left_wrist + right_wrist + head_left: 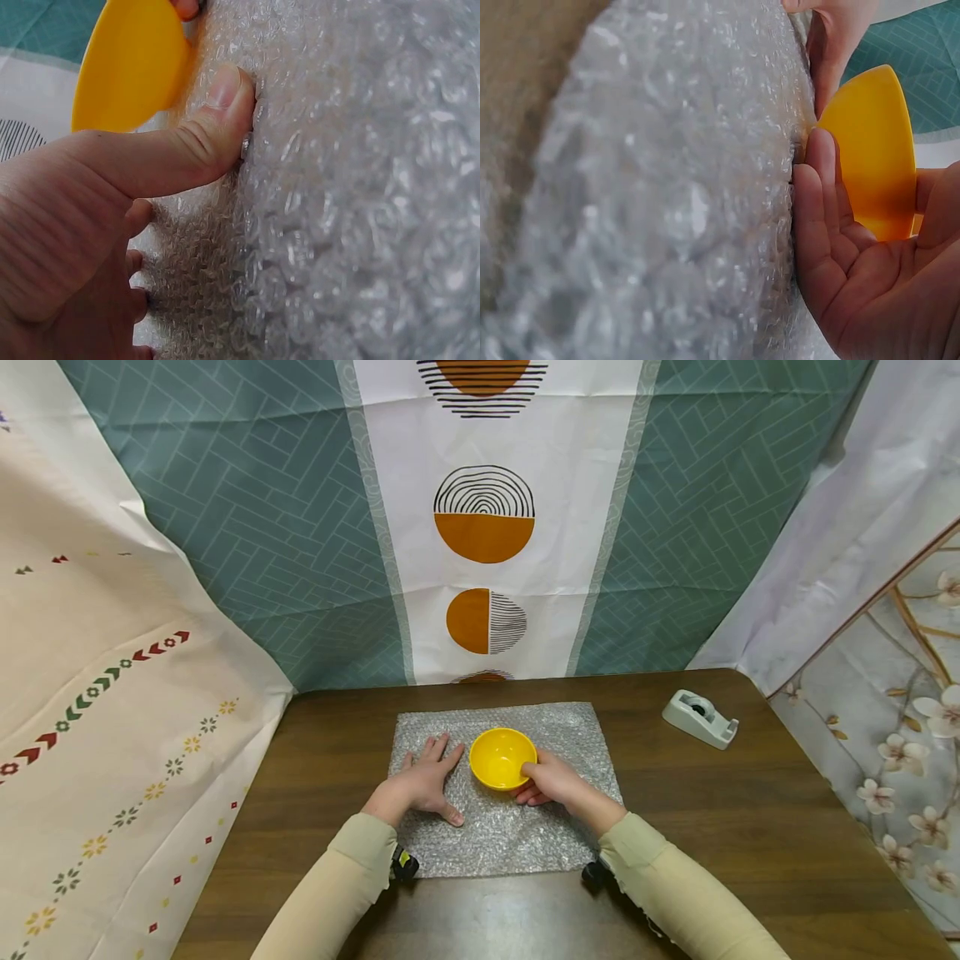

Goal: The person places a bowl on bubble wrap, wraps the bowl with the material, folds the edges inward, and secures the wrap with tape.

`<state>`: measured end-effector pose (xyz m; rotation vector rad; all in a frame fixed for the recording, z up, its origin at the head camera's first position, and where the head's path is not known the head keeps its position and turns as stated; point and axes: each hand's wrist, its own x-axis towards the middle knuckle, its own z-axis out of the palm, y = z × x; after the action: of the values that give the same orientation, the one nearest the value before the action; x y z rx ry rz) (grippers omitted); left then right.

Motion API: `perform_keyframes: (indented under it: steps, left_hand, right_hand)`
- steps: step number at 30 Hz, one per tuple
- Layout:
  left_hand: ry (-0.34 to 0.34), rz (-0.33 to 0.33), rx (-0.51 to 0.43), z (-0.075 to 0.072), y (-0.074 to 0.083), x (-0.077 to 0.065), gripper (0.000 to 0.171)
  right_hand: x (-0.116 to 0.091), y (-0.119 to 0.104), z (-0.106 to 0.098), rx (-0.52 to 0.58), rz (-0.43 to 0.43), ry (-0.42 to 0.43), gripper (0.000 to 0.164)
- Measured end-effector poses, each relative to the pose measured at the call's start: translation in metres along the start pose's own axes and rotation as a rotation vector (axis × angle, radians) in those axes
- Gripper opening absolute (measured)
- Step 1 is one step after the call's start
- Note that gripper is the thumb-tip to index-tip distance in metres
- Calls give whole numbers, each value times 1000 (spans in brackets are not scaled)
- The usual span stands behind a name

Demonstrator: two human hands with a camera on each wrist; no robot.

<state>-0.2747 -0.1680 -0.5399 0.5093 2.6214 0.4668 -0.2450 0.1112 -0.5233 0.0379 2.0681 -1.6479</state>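
Note:
A yellow bowl (501, 758) stands upright near the middle of a sheet of bubble wrap (517, 843). My right hand (553, 779) grips the bowl at its right side, thumb over the rim and fingers against the outer wall; the right wrist view shows those fingers low beside the bowl (874, 150). Left of the bowl, my left hand (426, 783) rests on the bubble wrap with fingers spread. Its thumb presses on the bubbles in the left wrist view, where part of the bowl (131, 67) shows beyond.
The bubble wrap lies flat on a brown wooden table (330, 777). A white tape dispenser (699, 718) sits toward the back right corner. Patterned cloth (487, 527) hangs behind the table, with more fabric (135, 735) along the left side.

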Motion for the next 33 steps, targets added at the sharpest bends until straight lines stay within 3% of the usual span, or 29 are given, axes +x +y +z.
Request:
perform_keyframes:
  steps: [13, 22, 25, 33]
  left_hand:
    - [3, -21, 24, 4, -3, 0, 140]
    - [-13, 19, -8, 0, 10, 1, 142]
    - [-5, 13, -14, 0, 7, 2, 142]
    - [-20, -27, 14, -10, 15, -13, 136]
  right_hand:
    - [-1, 5, 1, -3, -20, 13, 52]
    - [-5, 12, -9, -10, -17, 43, 53]
    - [-4, 11, -10, -7, -25, 29, 52]
    - [1, 10, -5, -22, -25, 14, 50]
